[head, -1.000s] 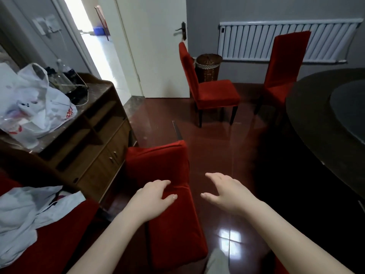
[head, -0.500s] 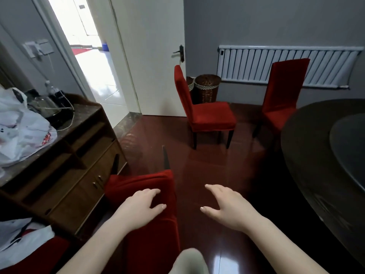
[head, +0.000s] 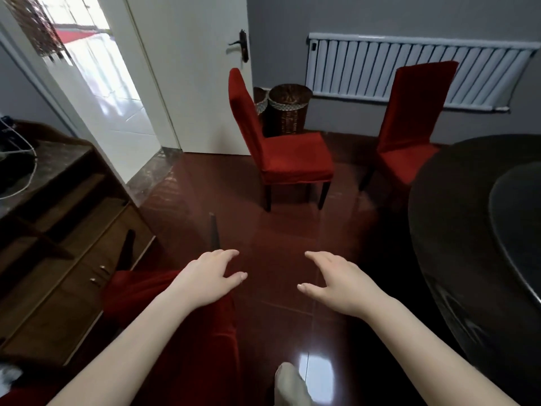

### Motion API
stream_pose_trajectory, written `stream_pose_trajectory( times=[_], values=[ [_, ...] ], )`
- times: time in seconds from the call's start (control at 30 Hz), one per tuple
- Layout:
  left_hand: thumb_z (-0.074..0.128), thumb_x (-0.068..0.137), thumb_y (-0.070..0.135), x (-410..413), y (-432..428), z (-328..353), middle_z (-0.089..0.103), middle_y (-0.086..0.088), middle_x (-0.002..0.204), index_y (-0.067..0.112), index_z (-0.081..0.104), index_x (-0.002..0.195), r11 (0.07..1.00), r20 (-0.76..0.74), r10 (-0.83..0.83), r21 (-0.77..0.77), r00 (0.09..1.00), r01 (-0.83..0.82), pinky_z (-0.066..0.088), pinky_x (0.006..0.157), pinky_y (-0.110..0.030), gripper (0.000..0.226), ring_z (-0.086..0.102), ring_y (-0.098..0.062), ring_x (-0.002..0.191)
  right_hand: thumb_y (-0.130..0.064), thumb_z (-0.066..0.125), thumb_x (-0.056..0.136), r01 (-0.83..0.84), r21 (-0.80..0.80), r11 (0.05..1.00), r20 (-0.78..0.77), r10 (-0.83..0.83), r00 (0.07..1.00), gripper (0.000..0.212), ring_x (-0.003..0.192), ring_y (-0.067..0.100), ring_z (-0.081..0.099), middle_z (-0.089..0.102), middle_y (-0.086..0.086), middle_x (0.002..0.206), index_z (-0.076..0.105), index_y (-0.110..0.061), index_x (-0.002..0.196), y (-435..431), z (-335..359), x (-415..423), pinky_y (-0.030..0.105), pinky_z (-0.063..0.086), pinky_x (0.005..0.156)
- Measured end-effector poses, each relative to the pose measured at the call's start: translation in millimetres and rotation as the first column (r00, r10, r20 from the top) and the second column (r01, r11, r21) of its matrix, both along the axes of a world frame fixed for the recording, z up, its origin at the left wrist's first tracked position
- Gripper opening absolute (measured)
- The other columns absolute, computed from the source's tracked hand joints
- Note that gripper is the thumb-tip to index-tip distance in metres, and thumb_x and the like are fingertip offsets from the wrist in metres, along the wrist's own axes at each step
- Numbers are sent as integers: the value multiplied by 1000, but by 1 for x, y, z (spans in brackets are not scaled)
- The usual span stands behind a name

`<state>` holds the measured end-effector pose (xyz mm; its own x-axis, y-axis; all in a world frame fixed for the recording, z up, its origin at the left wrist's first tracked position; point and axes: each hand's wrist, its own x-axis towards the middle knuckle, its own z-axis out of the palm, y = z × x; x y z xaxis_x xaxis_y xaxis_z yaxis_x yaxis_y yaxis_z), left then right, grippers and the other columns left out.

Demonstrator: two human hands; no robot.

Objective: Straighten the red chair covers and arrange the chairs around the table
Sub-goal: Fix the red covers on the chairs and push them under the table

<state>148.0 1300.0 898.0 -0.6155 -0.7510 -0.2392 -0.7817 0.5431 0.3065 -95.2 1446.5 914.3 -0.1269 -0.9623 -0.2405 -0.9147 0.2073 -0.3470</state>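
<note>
Since the near end is cramped, surroundings first: wooden sideboard (head: 73, 244) sits just beside the nearest chair (head: 190, 347) on the left, round dark table (head: 456, 200) fills the right side with a glass turntable (head: 521, 230) on it, glossy dark-red floor (head: 263, 230) runs between. Far wall has a white radiator (head: 409, 71), two wicker baskets (head: 288, 112) below its left end, white door (head: 187, 68) standing open onto a bright tiled room. Pale shoe (head: 289, 385) at bottom edge. Left hand (head: 207, 279) is palm down over the far edge of the nearest chair's red cover (head: 131, 291), fingers spread and loose, gripping nothing; contact with the fabric can't be confirmed. Right hand (head: 333, 282) is palm down over bare floor, fingers loosely extended, empty, apart from the chair and from the table. Nearest chair's cover looks bunched along its left edge; two dark legs (head: 215, 232) show beyond it, so it looks tipped rather than upright. Middle chair (head: 281, 148) stands upright in front of the baskets, well apart from the table, seat facing right, cover smooth. Third chair (head: 409, 118) stands in front of the radiator, close to the table rim, cover smooth.
</note>
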Motion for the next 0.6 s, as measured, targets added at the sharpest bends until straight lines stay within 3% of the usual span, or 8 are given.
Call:
stream_pose_trajectory(
  times=[0.37, 0.6],
  values=[
    [54, 91, 62, -51, -116, 0, 53, 5, 143, 28, 42, 147, 989, -55, 148, -5, 987, -149, 42, 106, -40, 67, 47, -17, 133, -62, 53, 90, -169, 45, 985, -73, 172, 982, 78, 139, 22, 36, 33, -3, 157, 26, -24, 153, -151, 14, -64, 37, 34, 111],
    [55, 90, 62, -8, -129, -13, 53, 2, 143, 28, 41, 148, 909, -33, 411, 87, 911, -407, 43, 107, -42, 68, 50, -18, 132, -61, 54, 90, -423, 68, 904, -37, 426, 904, 77, 138, 22, 38, 35, -3, 156, 28, -25, 152, -242, 1, -28, 38, 35, 110]
  ],
)
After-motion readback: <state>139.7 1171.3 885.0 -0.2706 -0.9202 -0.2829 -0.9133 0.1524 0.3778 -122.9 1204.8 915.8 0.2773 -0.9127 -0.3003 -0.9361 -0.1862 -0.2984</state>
